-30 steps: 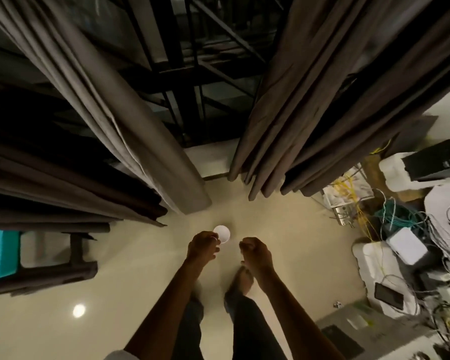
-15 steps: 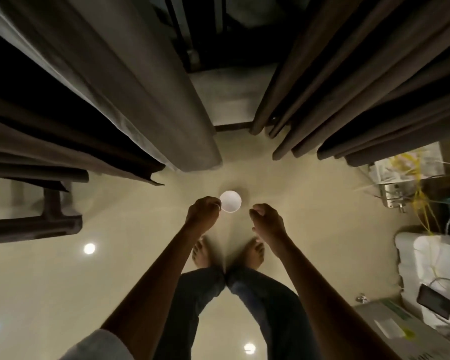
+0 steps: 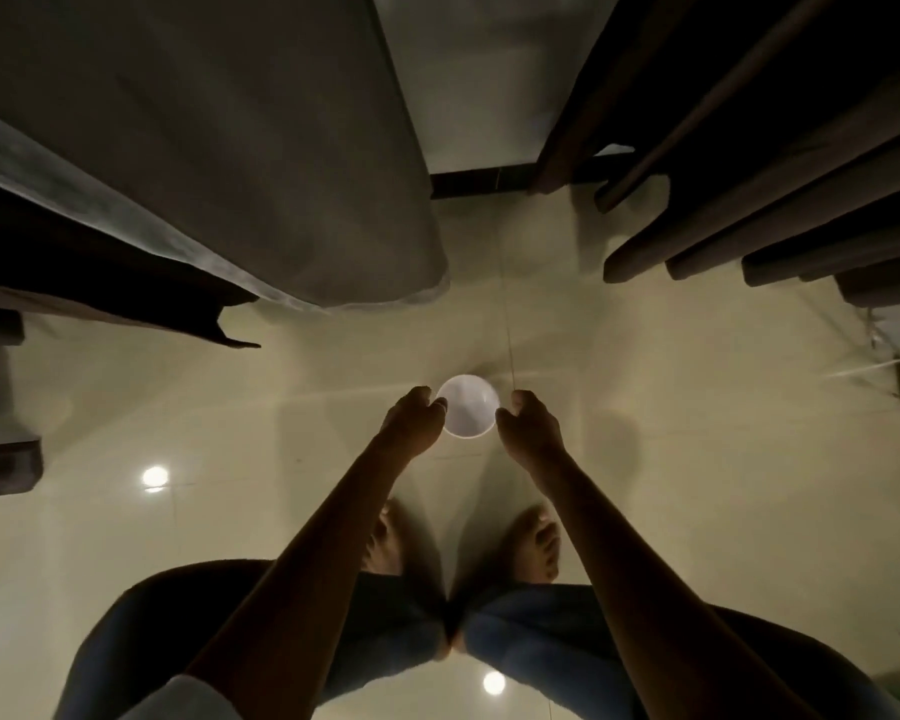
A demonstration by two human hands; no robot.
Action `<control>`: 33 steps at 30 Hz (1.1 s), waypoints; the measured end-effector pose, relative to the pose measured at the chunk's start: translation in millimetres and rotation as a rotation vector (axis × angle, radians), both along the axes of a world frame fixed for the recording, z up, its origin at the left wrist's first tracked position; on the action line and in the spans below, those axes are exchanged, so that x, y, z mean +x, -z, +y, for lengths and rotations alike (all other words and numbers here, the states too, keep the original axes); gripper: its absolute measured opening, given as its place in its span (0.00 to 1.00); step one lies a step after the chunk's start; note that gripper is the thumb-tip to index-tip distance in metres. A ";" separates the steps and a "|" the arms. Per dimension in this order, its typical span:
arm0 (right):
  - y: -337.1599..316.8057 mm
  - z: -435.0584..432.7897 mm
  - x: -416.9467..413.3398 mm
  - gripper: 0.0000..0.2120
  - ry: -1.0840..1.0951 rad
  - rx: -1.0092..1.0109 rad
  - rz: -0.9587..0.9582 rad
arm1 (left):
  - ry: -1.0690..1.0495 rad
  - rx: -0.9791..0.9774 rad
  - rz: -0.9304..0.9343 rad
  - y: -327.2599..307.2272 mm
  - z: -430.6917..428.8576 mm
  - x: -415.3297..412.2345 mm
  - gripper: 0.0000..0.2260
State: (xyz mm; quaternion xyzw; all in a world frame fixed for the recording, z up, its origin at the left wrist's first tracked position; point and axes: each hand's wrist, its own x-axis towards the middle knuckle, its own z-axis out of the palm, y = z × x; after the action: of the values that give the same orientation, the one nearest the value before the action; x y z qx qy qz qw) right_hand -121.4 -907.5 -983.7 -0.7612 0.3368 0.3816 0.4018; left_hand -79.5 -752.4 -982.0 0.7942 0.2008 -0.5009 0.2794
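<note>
White bowl (image 3: 467, 414) low over floor (image 3: 697, 407): left hand (image 3: 414, 422) pinches rim, right hand (image 3: 532, 429) fingers curled on opp. edge.

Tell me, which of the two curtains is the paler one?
The left curtain: it is pale grey and broad, while the right curtain is dark brown and hangs in narrow folds.

Both arms reach forward and down, left hand (image 3: 414, 419) and right hand (image 3: 532, 424) close together, fingers curled.
</note>
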 end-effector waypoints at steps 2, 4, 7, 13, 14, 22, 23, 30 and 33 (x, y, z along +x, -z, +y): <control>20.7 3.4 2.6 0.26 0.017 0.017 0.025 | -0.019 -0.005 0.036 21.1 0.2 -1.9 0.26; 41.0 7.4 2.5 0.28 0.025 0.033 0.049 | -0.036 -0.013 0.077 43.7 0.0 -4.7 0.27; 54.6 12.9 1.6 0.23 0.020 0.048 0.043 | -0.070 -0.033 0.102 56.6 -3.3 -6.9 0.23; 39.5 16.0 -7.5 0.19 0.090 -0.008 -0.014 | -0.258 -0.008 0.014 39.0 -11.0 -14.6 0.21; 31.1 15.7 -8.7 0.18 0.098 -0.013 -0.029 | -0.266 -0.002 -0.009 30.3 -10.9 -15.2 0.21; -91.0 14.3 -14.2 0.18 0.186 -0.028 -0.144 | -0.309 -0.005 -0.124 -92.5 2.8 -22.0 0.20; -108.7 15.4 -15.1 0.16 0.200 -0.016 -0.161 | -0.327 -0.010 -0.129 -110.1 4.7 -22.6 0.20; -238.8 28.5 -20.6 0.09 0.401 0.122 -0.251 | -0.549 -0.164 -0.178 -242.2 16.1 -32.5 0.15; -295.4 31.8 -27.1 0.09 0.490 0.202 -0.287 | -0.715 -0.240 -0.158 -295.3 20.7 -37.3 0.11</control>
State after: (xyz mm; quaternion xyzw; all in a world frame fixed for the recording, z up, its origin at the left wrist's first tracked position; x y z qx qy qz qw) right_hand -148.4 -875.7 -688.3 -0.6595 0.4108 0.1933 0.5991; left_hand -116.8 -731.7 -686.7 0.6720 0.3826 -0.3290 0.5420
